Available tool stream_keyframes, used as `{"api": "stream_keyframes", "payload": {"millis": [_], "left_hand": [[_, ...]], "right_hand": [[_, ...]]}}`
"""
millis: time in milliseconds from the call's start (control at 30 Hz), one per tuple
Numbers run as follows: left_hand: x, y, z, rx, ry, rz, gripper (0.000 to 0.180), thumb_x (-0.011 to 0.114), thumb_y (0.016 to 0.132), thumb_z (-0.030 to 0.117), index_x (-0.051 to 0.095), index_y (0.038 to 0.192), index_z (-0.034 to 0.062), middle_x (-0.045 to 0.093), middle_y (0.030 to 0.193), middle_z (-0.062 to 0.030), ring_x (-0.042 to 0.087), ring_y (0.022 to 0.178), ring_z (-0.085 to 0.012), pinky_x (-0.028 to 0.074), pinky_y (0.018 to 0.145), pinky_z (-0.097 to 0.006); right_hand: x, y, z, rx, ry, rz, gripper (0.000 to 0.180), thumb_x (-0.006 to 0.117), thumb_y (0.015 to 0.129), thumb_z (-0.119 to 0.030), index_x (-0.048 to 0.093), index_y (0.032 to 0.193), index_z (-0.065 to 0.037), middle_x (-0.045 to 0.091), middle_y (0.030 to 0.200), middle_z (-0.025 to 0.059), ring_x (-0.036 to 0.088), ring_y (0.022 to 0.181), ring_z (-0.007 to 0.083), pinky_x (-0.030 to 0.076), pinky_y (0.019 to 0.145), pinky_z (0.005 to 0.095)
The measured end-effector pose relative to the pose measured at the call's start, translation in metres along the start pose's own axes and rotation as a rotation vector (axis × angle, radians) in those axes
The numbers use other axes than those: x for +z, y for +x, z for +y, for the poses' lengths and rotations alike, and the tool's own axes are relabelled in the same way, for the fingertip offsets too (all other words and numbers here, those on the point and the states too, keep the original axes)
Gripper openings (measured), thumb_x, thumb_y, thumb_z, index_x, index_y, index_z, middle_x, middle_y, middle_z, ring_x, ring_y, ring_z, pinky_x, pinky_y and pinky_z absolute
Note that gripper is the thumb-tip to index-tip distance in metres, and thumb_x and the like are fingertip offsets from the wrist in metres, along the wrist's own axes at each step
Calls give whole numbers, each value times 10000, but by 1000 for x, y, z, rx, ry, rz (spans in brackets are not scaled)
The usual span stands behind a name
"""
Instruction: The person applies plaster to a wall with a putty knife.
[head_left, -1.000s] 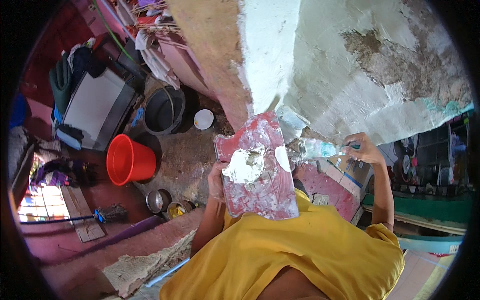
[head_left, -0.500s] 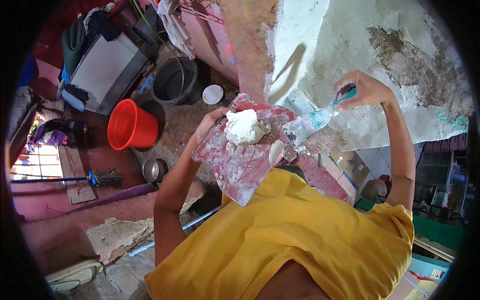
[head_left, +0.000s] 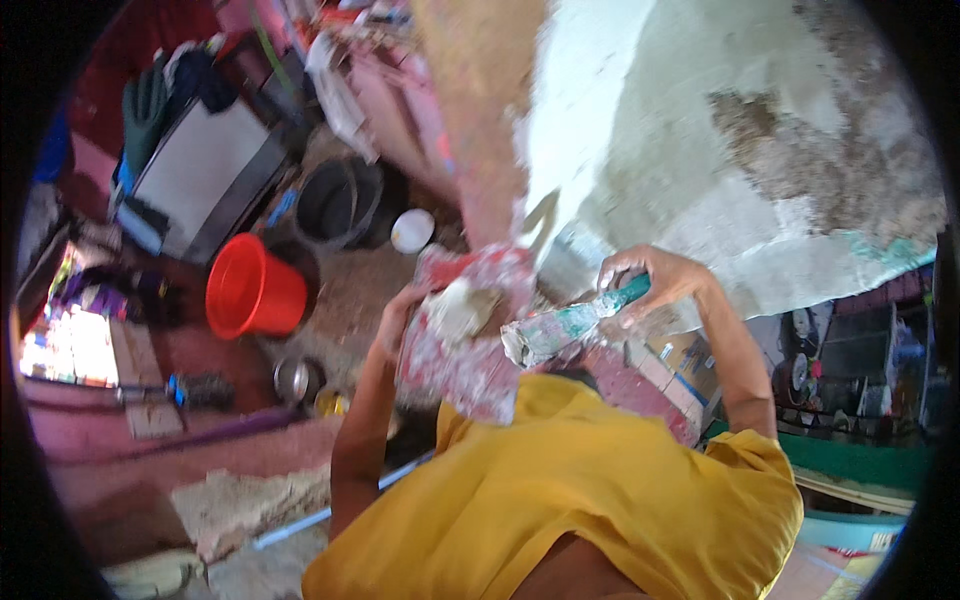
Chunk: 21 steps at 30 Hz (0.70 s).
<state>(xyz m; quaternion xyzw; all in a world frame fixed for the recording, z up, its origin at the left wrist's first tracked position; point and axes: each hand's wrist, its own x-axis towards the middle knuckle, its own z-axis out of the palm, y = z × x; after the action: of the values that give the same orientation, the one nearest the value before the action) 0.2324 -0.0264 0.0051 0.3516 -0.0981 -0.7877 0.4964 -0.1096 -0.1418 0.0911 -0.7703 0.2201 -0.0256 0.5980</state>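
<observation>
My left hand [head_left: 400, 312] is closed on the edge of a red, plaster-smeared board [head_left: 455, 375]. A lump of off-white plaster [head_left: 462, 310] sits on the board's upper part. In my right hand [head_left: 655, 280] is a plaster-coated putty knife [head_left: 548, 334], gripped by its green handle. Its blade points left and reaches to the board's right side; I cannot tell whether they touch. Ahead, the wall [head_left: 610, 180] has a smooth pale coat and a rough, bare grey-brown patch [head_left: 790, 150]. Motion blurs the board and its plaster.
On the floor at left stand a red bucket [head_left: 255, 288], a black tub [head_left: 340, 203], a round white lid or container [head_left: 412, 231] and a metal pot [head_left: 297, 380]. A brush [head_left: 205, 387] lies farther left. A cardboard box [head_left: 685, 355] is below the wall's lower edge.
My right hand has brought the putty knife left and down, away from the wall and toward the board. The board sits slightly lower in view, and the whole view has shifted.
</observation>
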Motion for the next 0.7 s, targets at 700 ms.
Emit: {"api": "stream_keyframes", "payload": {"millis": [700], "left_hand": [[-41,7,-66,473,-9,124,365,452,819,270,536,1052,3,583,1031,-114,559,933,-234,430,846,-358]], "right_hand": [[-107,-55,-82,509,-767,986,411,486,870,-355,599,864,40,473,533,42,440,409,92,367,394,265]]}}
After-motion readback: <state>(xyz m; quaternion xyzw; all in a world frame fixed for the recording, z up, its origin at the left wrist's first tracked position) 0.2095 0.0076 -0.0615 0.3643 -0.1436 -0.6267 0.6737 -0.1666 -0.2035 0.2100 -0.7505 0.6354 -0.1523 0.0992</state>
